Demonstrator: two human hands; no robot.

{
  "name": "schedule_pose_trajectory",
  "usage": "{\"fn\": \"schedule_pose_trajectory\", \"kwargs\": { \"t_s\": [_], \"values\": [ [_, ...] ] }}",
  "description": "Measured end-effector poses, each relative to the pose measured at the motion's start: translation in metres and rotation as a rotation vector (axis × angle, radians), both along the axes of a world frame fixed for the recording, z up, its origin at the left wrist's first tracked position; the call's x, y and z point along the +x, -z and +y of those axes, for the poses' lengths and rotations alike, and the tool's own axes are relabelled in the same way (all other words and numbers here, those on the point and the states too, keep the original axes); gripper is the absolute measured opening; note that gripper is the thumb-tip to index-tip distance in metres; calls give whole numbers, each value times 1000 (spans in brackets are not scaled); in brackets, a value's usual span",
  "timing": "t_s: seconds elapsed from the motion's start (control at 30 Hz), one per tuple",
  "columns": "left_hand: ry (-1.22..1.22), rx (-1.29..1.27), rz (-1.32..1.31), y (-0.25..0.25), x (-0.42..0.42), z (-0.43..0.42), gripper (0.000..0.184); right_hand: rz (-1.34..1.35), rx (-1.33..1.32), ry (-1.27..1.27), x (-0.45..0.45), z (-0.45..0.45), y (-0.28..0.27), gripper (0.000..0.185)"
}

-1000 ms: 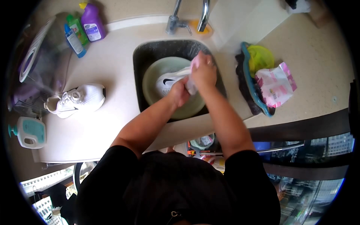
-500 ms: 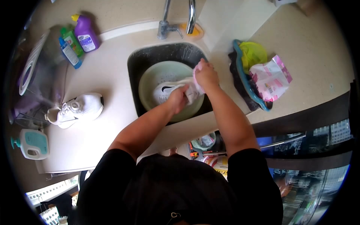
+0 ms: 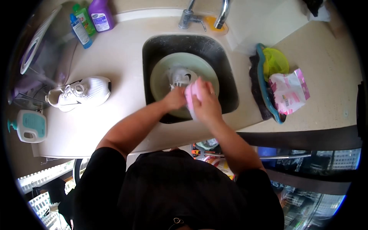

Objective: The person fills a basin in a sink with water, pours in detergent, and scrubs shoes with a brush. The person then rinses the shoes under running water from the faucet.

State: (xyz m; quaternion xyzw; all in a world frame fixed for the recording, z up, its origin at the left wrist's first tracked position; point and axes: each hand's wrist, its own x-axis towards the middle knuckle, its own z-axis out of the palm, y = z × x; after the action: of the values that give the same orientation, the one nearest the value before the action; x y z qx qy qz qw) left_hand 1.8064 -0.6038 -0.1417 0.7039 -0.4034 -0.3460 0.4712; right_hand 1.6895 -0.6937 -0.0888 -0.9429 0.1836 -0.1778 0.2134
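Right hand is gripping a pink item over the near part of the sink; left hand is working just beside it — grip hidden, cannot tell. White shoe is showing within the basin. Risk: weak left-hand support could be letting the shoe slip — hard pushing, tipping the basin.

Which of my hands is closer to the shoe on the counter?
Left. Your left hand is over the basin, right of the counter shoe; your right hand is beyond it, farther right.
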Motion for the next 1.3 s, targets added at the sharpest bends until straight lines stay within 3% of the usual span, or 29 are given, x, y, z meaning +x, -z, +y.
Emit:
{"fn": "schedule_pose_trajectory", "kwargs": {
  "t_s": [0.03,0.13,0.17,0.2,0.27,0.3,0.33,0.43,0.57,0.63,0.73,0.8,0.93,0.97,1.03,1.13,1.27,1.3],
  "values": [
    [-84,-263,26,36,-8,-6,21,5,-4,52,6,5,2,47],
    [48,34,101,18,4,-1,24,25,138,85,64,-42,29,39],
    [87,101,77,11,-2,1,25,306,270,81,74,-58,47,33],
    [86,-71,-53,13,-7,5,26,250,245,50,70,-54,40,35],
    [54,31,-36,9,0,9,30,164,193,-24,44,-37,34,38],
    [128,216,138,6,7,5,36,108,260,-65,30,-37,38,43],
    [140,244,157,9,4,10,37,155,257,-97,29,-34,40,44],
    [154,280,154,12,5,17,40,289,192,-180,55,-34,38,46],
    [164,286,21,8,3,9,44,413,14,-163,122,-61,108,48],
    [170,266,-15,14,17,5,44,437,-110,-183,140,-74,117,52],
    [126,279,47,1,16,20,42,524,389,-365,110,-82,78,52],
    [167,345,107,-4,14,25,44,551,250,-386,78,-70,48,54],
    [129,239,171,5,13,28,54,469,225,-242,114,-77,116,50],
    [96,237,137,10,11,28,55,253,9,-245,129,-89,157,48],
    [39,236,51,19,13,31,55,180,-19,-279,152,-114,171,48],
    [48,331,393,-6,21,48,64,191,-215,-360,136,-134,164,47],
    [-118,595,274,-17,20,46,52,297,-386,-255,118,-123,185,48],
    [-191,674,269,-32,20,38,45,282,-316,-168,120,-118,189,48]
  ]
}}
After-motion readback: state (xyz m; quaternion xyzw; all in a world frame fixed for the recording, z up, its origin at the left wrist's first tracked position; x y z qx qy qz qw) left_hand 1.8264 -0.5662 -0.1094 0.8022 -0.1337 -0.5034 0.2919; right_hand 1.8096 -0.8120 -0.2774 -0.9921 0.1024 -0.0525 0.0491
